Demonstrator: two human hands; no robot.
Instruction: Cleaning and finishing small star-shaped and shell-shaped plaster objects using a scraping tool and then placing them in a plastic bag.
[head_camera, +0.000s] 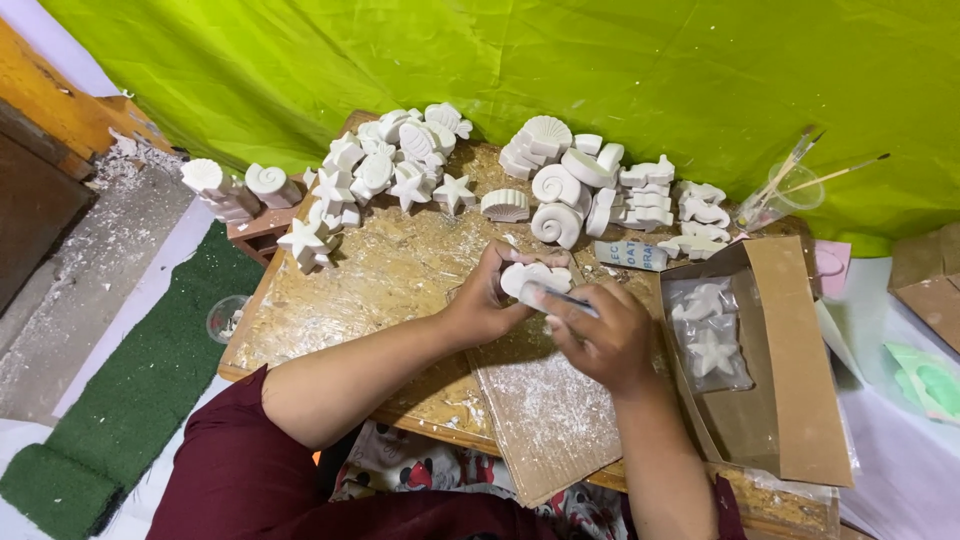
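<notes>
Your left hand (480, 300) is closed around a white plaster cast (530, 275), fingers curled over its far edge and thumb beneath, so the piece sits raised just above the desk (330, 290), between your two hands. Its long axis runs roughly left to right, from your left palm toward your right fingertips. Your right hand (605, 335) is closed too, pinching a thin, pale tool (560, 298) that lies across the near edge of the cast; the tool's tip touches the piece, and I cannot tell what kind of blade or file it is. So the cast is nearer your left hand, which carries it, while your right hand meets it from the right and slightly nearer you.

Beneath both hands lies a sheet of cardboard (545, 415) dusted with white powder. Beyond your hands, well apart, stand heaps of finished casts: starfish and shells (385, 165) ahead of your left hand, and spiral shells (560, 205) straight ahead. To the right of your right hand an open cardboard box (790, 370) holds a clear bag of more casts (708, 335). Farther off to the right, a clear cup of brushes (785, 190) stands near the green cloth (600, 70).
</notes>
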